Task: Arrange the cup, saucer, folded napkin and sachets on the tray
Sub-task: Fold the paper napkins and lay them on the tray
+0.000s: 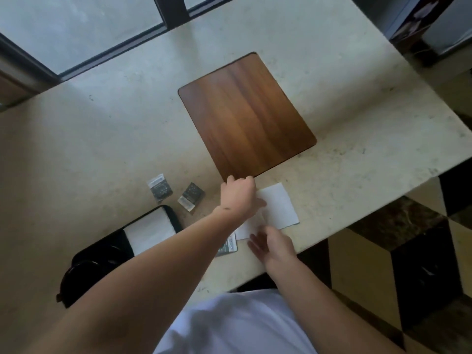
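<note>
Both hands on the white napkin point(277, 208) at near tabletop edge: left hand point(238, 194) fingers curled at its far-left corner, grip unclear; right hand point(272, 245) flat, open. Empty tray point(245, 113) just beyond; sachets point(176, 192) left.

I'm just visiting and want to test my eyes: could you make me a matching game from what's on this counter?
Things:
1. brown wooden tray
2. white paper napkin
3. two small dark sachets
4. black case

Places:
A. under both hands
B. near left, partly behind the forearm
C. middle of the pale stone counter, bare
D. just left of the left hand

Pairs: 1-C, 2-A, 3-D, 4-B
</note>
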